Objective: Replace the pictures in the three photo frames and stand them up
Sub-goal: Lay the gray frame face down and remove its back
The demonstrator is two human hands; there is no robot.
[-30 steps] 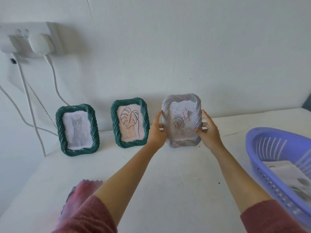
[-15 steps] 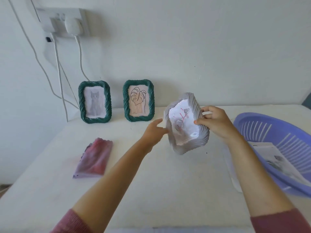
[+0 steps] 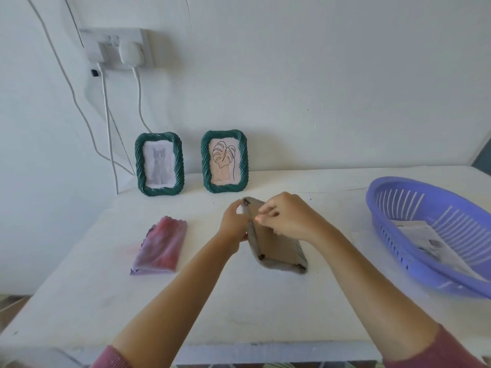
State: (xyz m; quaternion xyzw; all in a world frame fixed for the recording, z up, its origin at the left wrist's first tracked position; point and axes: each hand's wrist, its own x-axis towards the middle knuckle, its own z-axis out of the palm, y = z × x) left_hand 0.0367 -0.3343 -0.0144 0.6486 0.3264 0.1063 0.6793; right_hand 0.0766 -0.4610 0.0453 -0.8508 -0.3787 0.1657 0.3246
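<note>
White paint covers the table [image 3: 239, 301] and the wall behind it. Both hands grip a grey frame [image 3: 276, 248] lying face down, its brown back up: the left hand [image 3: 233, 224] holds its left edge, the right hand [image 3: 289, 219] pinches at its far end. Beyond the hands two green frames [image 3: 159, 164] stand against the wall. A pink cloth [image 3: 160, 245] lies left of the left hand, a purple basket [image 3: 398, 227] right of the right.

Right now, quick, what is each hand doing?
Left hand: holding the grey frame by its left edge.
Right hand: fingers pinched at the frame's back.
</note>
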